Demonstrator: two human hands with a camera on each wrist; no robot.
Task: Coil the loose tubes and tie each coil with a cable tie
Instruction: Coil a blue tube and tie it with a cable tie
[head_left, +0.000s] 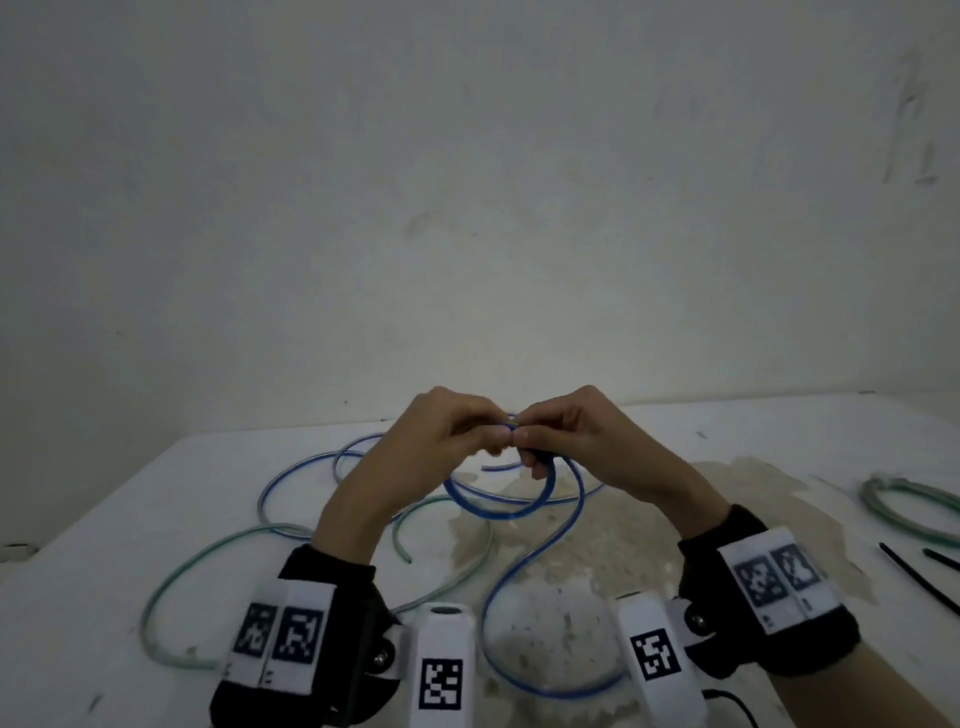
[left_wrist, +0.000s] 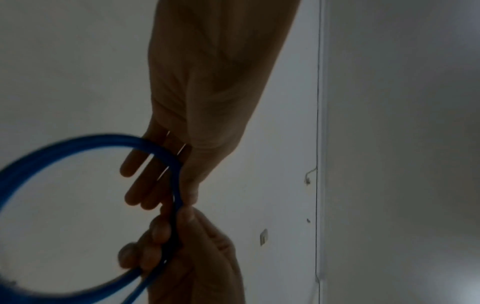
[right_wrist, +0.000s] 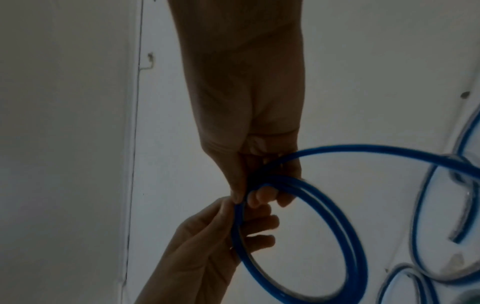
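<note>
A white, stained tabletop stands against a pale wall and carries everything. The blue tube is the largest thing on it: its loose length snakes across the middle toward the near edge, while its far part is gathered into a small coil raised above the surface. A loose green tube curves over the left of the tabletop, partly crossing the blue one. At the far right edge lies a green coil, already wound, with black cable ties just beside it.

Both hands meet at the top of the blue coil. The left hand pinches the loops between thumb and fingers, its grip closed on the tube. The right hand, fingers curled round the same bundle, touches the left at the fingertips.
</note>
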